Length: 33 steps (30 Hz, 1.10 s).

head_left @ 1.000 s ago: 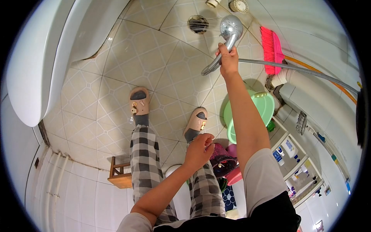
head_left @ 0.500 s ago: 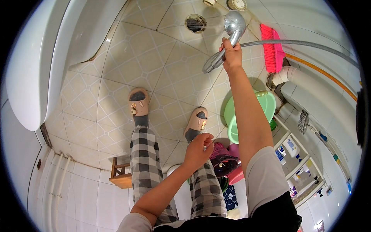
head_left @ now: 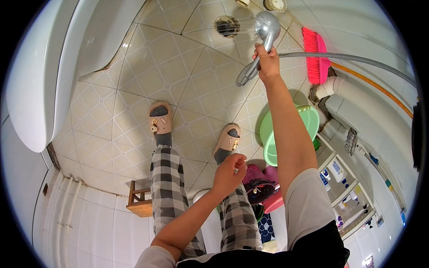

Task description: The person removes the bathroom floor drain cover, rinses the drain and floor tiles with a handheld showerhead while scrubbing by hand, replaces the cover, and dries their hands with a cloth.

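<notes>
Your right hand (head_left: 268, 66) is wrapped around the handle of the shower head (head_left: 267, 27), fingers closed on it, with the round head just beyond the grip. Thin jets of water (head_left: 246, 26) leave its face toward the left of the grip, over the drain hole (head_left: 227, 27). A small twist of your wrist could throw that spray wide, onto the floor (head_left: 167, 62) between the grip and your slippers (head_left: 227, 139), and wet tile might cost you your footing.

The hose (head_left: 353, 57) bends at the near end of the handle, then runs off to the right of the grip, across the front of the broom (head_left: 315, 58) (whether they touch, I can't tell). A sharp pull leftward could snag it there or drag the broom over, and a tug on the hose could turn the handle in your fingers, more so if it is slick.

Nearer you than the grip, your forearm covers part of the green basin (head_left: 269, 144), so a careless drop of the arm could knock it. Your left hand (head_left: 229, 174) is loosely curled, nothing visible in it, by your knee.
</notes>
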### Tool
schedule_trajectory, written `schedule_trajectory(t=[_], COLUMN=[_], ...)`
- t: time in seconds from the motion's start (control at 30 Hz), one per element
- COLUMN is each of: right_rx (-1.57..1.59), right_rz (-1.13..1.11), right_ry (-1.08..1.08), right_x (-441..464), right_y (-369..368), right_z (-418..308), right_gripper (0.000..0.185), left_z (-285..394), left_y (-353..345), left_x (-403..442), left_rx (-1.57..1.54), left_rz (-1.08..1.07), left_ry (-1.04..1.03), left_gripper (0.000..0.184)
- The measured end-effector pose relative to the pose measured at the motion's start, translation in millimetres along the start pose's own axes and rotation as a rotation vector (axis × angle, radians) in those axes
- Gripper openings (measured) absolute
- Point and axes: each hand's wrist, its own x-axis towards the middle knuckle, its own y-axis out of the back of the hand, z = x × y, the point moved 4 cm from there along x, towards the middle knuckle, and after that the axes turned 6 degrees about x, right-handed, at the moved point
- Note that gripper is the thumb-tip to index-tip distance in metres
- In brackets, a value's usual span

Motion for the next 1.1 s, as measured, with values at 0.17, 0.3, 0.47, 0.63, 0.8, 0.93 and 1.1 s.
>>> schedule_trajectory(t=[0.17,0.3,0.47,0.63,0.8,0.93,1.1], right_rx=[-0.096,-0.147,-0.107,-0.172,-0.078,0.0,-0.004], right_rz=[0.004,0.039,-0.022,-0.043,0.064,0.05,0.026], right_ry=[0.123,0.176,0.189,0.145,0.205,0.216,0.167], right_x=[-1.1,-8.9,-12.7,-22.4,-30.6,-40.0,-57.5], right_y=[-6.3,-12.3,-14.2,-10.0,5.1,11.2,9.0], right_z=[-6.2,-9.8,-6.0,3.3,11.7,13.2,-0.4], right_gripper=[0.018,0.016,0.016,0.018,0.02,0.018,0.014], left_z=[-1.6,-0.7,0.2,9.8,15.3,23.8,35.4], left_y=[-0.4,0.8,1.9,6.8,11.0,15.0,20.3], left_x=[0.8,1.5,2.2,3.9,8.0,13.2,26.2], left_rx=[-0.015,-0.033,-0.049,-0.043,-0.069,-0.076,-0.007], left_rz=[0.01,0.018,0.033,-0.038,-0.035,-0.007,0.005], left_ry=[0.005,0.01,-0.004,0.066,0.061,0.047,0.021], left_gripper=[0.021,0.02,0.019,0.02,0.02,0.019,0.018])
